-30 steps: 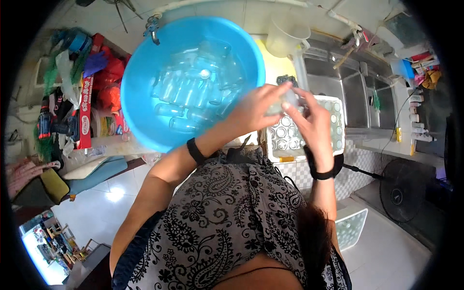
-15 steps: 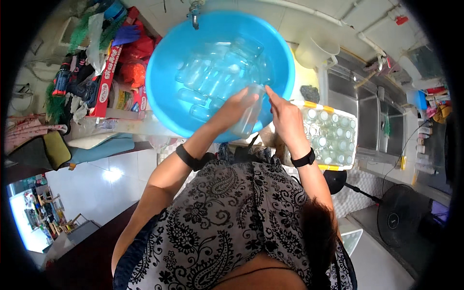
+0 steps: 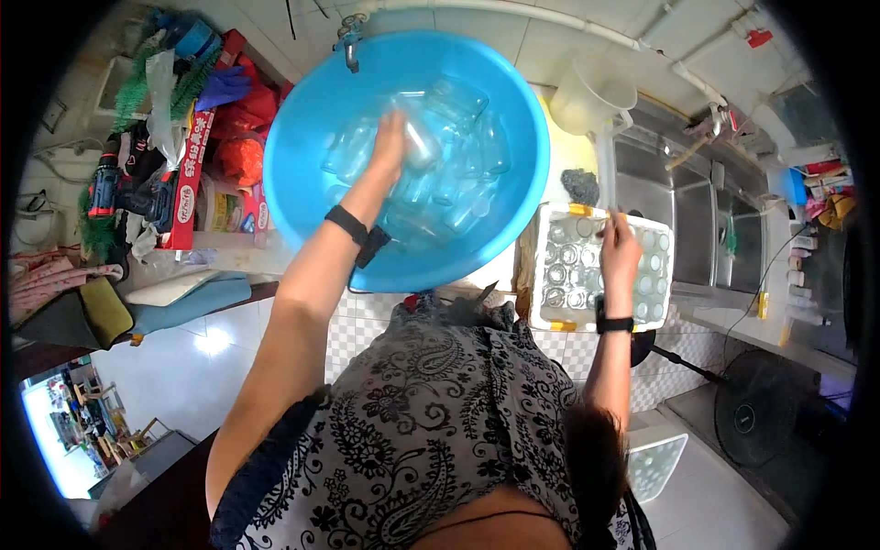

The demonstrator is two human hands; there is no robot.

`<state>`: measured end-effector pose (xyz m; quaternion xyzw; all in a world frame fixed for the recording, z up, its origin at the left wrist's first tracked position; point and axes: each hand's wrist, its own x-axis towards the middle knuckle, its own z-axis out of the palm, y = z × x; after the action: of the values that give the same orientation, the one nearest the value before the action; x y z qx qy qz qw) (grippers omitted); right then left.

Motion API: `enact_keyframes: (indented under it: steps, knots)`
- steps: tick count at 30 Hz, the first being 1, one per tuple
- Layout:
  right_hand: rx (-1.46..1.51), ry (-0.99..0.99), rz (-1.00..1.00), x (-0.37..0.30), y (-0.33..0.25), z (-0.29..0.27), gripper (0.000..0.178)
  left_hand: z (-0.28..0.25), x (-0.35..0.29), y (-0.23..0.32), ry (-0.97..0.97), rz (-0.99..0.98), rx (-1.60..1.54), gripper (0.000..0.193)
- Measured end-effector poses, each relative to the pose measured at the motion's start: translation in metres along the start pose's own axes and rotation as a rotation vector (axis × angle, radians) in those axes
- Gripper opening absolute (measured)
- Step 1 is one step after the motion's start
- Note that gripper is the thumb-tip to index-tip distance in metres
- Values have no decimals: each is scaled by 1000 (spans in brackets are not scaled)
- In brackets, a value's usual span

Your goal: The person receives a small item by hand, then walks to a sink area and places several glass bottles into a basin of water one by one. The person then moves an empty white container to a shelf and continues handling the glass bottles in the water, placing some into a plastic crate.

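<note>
The basin (image 3: 307, 105) stands on the desk (image 3: 565, 142), with bottles (image 3: 463, 99) lying in it and the left hand (image 3: 389, 151) inside it, at a bottle. Behind the basin's left part is a faucet (image 3: 349, 44); a pipe (image 3: 513, 13) runs behind it toward the right. To the basin's right and rear stands a pitcher (image 3: 588, 96); right and nearer, a scrubber (image 3: 580, 186). Right-front of the basin is a crate (image 3: 539, 270) with glass containers (image 3: 651, 280) in it and the right hand (image 3: 621, 243) above. Farther right of the basin is the sink (image 3: 646, 183). A glove (image 3: 225, 87) and box (image 3: 188, 188) lie left of the basin, a drill (image 3: 103, 183) farther left. Well apart, right-front of the basin, is a fan (image 3: 756, 417).
</note>
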<state>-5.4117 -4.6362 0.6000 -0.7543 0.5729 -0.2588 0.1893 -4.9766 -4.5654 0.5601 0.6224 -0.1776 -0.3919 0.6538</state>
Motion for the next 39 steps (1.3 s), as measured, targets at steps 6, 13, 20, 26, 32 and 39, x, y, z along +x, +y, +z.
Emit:
enact_keyframes:
  steps: [6, 13, 20, 26, 32, 39]
  knots:
    - [43, -113, 98, -51, 27, 3, 29, -20, -26, 29, 31, 250, 71, 48]
    - [82, -165, 132, -52, 24, 14, 29, -158, -128, 67, 255, 186, 127, 45]
    - [-11, -285, -62, -35, -25, 36, 30, -315, -199, 36, 402, -108, -234, 58]
    - [-60, -310, -100, -39, -54, 34, 30, -376, -178, -15, 177, -274, -456, 54]
    - [-63, -284, -93, -58, -39, 35, 29, -377, -161, -3, 85, -481, -781, 55]
    - [2, -229, -31, -80, -26, 31, 27, -383, -151, 4, 220, -635, -839, 51]
